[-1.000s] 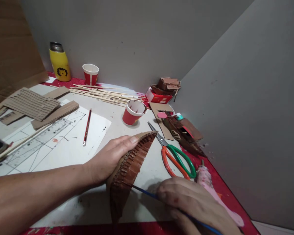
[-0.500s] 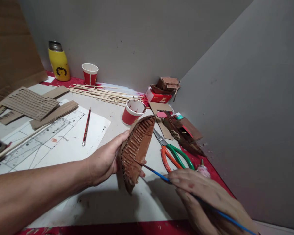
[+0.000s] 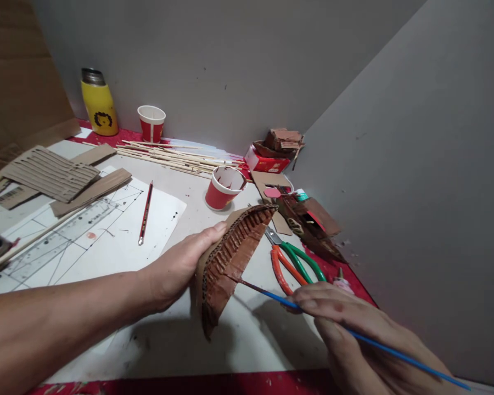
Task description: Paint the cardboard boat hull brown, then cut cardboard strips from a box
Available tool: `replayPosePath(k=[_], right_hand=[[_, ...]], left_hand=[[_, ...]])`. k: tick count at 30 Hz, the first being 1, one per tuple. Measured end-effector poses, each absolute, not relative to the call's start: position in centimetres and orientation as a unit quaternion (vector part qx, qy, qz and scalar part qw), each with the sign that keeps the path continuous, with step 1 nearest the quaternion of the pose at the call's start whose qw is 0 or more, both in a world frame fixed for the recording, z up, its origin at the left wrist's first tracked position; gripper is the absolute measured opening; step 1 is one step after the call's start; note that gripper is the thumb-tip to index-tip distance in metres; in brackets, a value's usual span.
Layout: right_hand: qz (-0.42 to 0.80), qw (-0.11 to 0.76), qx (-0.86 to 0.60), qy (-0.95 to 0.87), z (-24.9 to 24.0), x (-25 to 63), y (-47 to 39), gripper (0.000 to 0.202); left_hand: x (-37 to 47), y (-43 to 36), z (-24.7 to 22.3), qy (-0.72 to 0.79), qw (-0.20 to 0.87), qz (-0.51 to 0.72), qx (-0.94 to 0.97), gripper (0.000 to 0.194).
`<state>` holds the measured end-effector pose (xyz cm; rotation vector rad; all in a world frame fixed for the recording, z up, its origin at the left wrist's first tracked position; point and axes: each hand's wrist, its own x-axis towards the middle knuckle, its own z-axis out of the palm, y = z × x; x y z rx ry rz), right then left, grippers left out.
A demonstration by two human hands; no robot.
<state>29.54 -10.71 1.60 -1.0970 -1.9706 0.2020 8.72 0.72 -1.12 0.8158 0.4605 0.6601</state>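
A curved cardboard piece (image 3: 241,241), ribbed and coated in brown paint, is held up above the table by my left hand (image 3: 181,269). The thumb rests on its bare cardboard back edge; the other fingers are mostly hidden behind it. My right hand (image 3: 349,323) pinches a thin blue paintbrush (image 3: 399,354), whose brown tip touches the painted face near the lower middle. Just beyond the right hand lie scissors (image 3: 290,258) with orange and green handles. A red and white paper cup (image 3: 224,189), brown paint inside its rim, stands behind the piece.
Wooden sticks (image 3: 181,158), a second cup (image 3: 151,125) and a yellow bottle (image 3: 99,107) are along the back. Cardboard strips (image 3: 53,173), a ruler (image 3: 66,236) and a pencil (image 3: 146,214) lie left. Brown painted parts (image 3: 313,225) sit at the right.
The cardboard piece has turned, its upper end shifting right and its lower end slightly left and down. My right hand has moved a little right and down with the brush.
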Motion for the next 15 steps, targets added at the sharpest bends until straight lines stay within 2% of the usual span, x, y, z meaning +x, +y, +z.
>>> replayPosePath(k=[5,11,15], right_hand=[[0.101,0.42,-0.443,-0.786,1.63,29.7,-11.06,0.028],[-0.001,0.432,-0.477,-0.765,1.25,30.0,-11.3,0.032],[0.047,0.394,-0.457,-0.796,1.94,29.52,-11.18,0.027]], left_hand=[[8.24,1.12,-1.36,0.248,0.793,0.302,0.468,0.033],[8.12,1.14,-1.6,0.238,0.794,0.298,0.473,0.035],[8.14,1.11,-1.45,0.244,0.778,0.306,0.492,0.033]])
